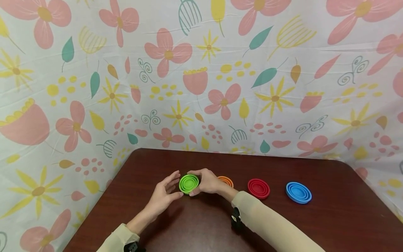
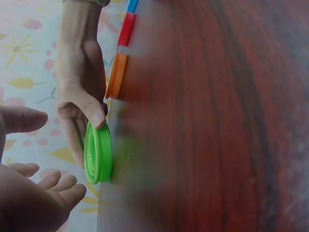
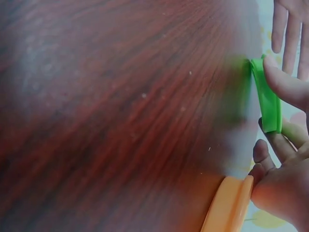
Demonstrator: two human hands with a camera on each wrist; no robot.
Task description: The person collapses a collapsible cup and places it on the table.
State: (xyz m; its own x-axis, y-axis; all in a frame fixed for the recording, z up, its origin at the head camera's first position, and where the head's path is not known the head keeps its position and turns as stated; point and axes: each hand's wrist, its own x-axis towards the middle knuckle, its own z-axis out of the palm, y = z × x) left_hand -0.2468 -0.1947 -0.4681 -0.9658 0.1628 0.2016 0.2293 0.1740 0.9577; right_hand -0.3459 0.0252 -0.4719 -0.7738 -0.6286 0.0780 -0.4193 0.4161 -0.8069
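A green collapsible cup (image 1: 189, 184), folded flat into concentric rings, is held at its right side by my right hand (image 1: 206, 181). The right thumb and fingers pinch its rim, as the left wrist view also shows on the green cup (image 2: 98, 153). In the right wrist view the green cup (image 3: 266, 99) leans slightly; whether it touches the table I cannot tell. My left hand (image 1: 162, 194) stands just left of the cup with fingers spread and relaxed, holding nothing. Partly hidden behind the right hand and wrist is an orange cup (image 1: 227, 180) of the same kind.
Farther right on the dark brown table (image 1: 201, 224) lie a red folded cup (image 1: 259, 188) and a blue folded cup (image 1: 298, 192), in a row with the orange one. A flower-printed cloth (image 1: 220, 70) hangs behind the table and along its left side.
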